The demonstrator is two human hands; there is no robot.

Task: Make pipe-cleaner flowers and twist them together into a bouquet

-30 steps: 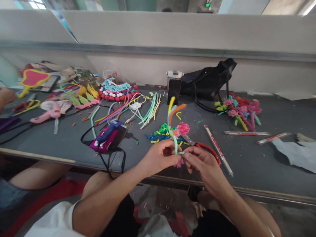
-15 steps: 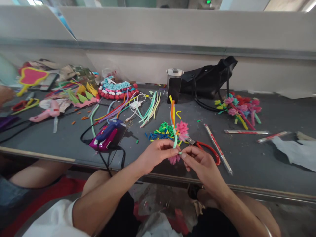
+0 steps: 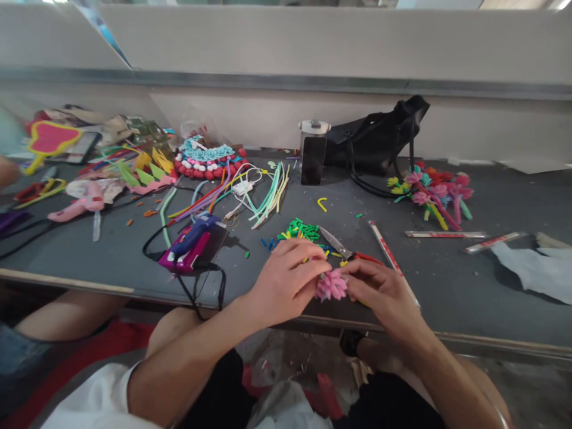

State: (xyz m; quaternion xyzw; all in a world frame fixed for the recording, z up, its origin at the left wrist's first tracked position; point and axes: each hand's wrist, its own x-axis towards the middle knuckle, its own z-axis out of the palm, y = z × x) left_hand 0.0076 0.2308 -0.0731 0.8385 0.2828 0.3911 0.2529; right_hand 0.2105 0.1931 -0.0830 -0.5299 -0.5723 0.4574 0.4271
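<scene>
1. At the table's (image 3: pixel 447 310) near edge, the left hand (image 3: pixel 286 283) and right hand (image 3: pixel 379 292) pinch one pink flower (image 3: pixel 331 285) between them, fingers closed on it.
2. Its bloom faces the camera; the stem's axis is hidden.
3. Behind lie one pair of scissors (image 3: pixel 344 248), tips pointing far-left, and one glue gun (image 3: pixel 192 244).

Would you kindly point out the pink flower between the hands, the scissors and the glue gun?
pink flower (image 3: pixel 331 285), head view, on the middle of its petals.
scissors (image 3: pixel 335 242), head view, on the metal blades.
glue gun (image 3: pixel 192 241), head view, on its blue and magenta body.
</scene>
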